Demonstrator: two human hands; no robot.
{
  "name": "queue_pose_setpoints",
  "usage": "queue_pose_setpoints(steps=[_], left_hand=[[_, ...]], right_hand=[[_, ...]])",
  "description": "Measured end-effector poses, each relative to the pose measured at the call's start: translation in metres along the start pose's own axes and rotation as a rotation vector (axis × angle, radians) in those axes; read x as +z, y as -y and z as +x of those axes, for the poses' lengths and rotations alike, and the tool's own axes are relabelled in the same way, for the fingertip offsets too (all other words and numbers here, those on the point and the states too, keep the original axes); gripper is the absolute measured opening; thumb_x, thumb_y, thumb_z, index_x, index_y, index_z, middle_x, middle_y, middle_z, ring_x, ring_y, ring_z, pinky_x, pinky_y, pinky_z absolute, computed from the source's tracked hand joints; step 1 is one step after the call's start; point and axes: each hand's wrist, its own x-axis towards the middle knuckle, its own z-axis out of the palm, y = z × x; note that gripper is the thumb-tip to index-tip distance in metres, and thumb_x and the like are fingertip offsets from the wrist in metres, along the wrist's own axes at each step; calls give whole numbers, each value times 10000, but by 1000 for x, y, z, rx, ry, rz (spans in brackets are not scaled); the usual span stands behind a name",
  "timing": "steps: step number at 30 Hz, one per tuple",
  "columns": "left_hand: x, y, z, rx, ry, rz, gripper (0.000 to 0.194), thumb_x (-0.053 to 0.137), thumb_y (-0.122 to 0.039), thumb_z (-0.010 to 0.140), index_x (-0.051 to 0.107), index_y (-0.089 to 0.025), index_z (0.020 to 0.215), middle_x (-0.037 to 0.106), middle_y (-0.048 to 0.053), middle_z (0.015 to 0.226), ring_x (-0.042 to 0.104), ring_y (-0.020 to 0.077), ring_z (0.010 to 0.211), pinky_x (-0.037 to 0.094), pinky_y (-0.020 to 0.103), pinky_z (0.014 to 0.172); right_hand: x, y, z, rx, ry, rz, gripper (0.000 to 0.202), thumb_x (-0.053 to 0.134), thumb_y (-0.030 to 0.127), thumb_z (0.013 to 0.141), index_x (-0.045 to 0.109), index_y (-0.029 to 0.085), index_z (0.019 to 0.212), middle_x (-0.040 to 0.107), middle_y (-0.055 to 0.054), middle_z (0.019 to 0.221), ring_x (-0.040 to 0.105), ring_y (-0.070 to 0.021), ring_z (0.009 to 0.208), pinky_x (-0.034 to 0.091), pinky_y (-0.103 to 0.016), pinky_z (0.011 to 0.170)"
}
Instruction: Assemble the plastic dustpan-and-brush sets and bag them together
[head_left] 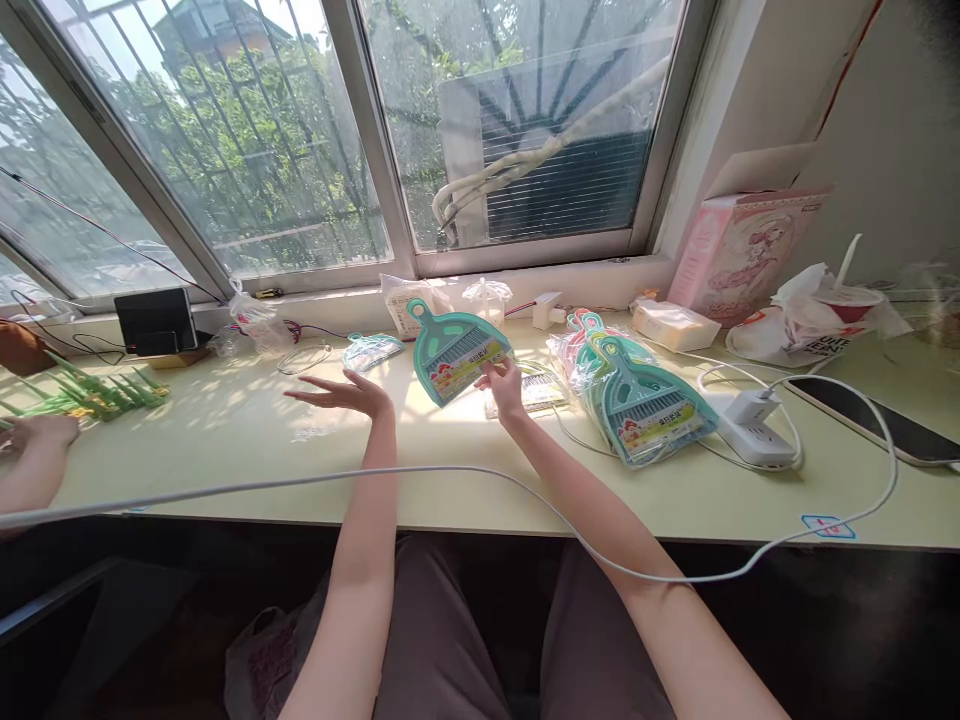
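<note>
Pinched in my right hand (504,386) is a green mini dustpan and brush set (457,350) with a printed label card, lifted above the table and held by its lower right corner. My left hand (349,396) hovers to the left of it, fingers spread and nothing in them. Behind that hand, another wrapped dustpan set (373,350) lies flat near the sill. To the right rests a pile of bagged dustpan sets (652,410), green on top with pink ones behind. A further label card (541,390) shows partly behind my right hand.
A white cable (450,468) loops across the front, over my right forearm. A power strip (759,440) and a phone (877,415) lie on the right, before a pink box (750,250). Another person's hand (41,430) is at far left by green artificial stems (90,390).
</note>
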Motion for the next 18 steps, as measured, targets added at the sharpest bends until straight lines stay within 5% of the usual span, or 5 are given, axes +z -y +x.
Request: queue_pose_setpoints(steps=[4,7,9,12,18], left_hand=[[31,-8,-20,-86,122,-273,453,440,-536,995,657,-210,1223,626,129,1331,514,257,1356,383,445,1158],[49,-11,-34,-344,375,-585,418,557,-531,940,717,-155,1031,726,134,1057,669,289,1122,517,442,999],[54,-10,-37,-475,436,-645,333,651,-457,892,722,-133,923,732,115,893,710,288,972,554,414,893],[54,-6,-34,-515,382,-625,232,674,-362,866,711,-133,861,708,74,789,711,260,877,551,379,837],[51,4,-29,-403,243,-581,218,582,-332,912,712,-160,947,707,71,927,680,224,966,530,351,877]], right_hand=[[-1,1,-2,-10,1,-13,107,591,252,878,563,191,961,670,8,732,631,-104,489,535,-231,507],[-2,2,-1,-15,4,-46,106,579,255,885,560,193,969,665,6,722,640,-113,503,545,-235,516],[-3,1,0,-12,5,-86,118,584,274,885,558,196,970,661,5,724,649,-121,515,557,-242,528],[-4,0,1,-1,31,-138,168,603,328,883,558,201,983,659,-2,753,663,-131,531,572,-253,534],[-1,1,1,143,117,-139,109,563,251,900,563,199,997,691,-72,989,696,-126,562,598,-256,547]])
